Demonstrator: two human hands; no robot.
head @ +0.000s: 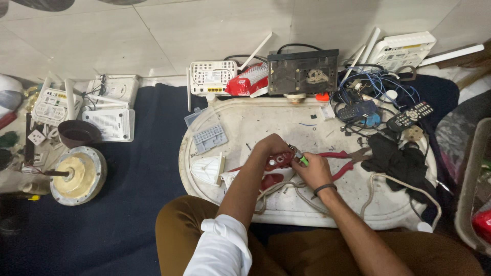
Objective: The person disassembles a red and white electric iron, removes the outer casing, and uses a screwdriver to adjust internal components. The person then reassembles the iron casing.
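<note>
I sit at a low white oval tray table (255, 120). My left hand (270, 148) grips a small dark red plastic device (276, 161) over the table's middle. My right hand (313, 169), a black band on its wrist, holds a green-handled screwdriver (302, 159) with its tip at the top of the red device. Red-handled pliers (343, 162) lie just right of my right hand. A second red piece (271, 181) rests on the table below the device, beside a whitish cord (286, 191).
A black cloth (396, 158), two remotes (409, 116), blue wires (376, 82) and a black box (303, 71) crowd the table's right and back. White routers (212, 77) stand behind and on the floor left (108, 123). A round motor part (78, 175) lies on the dark mat.
</note>
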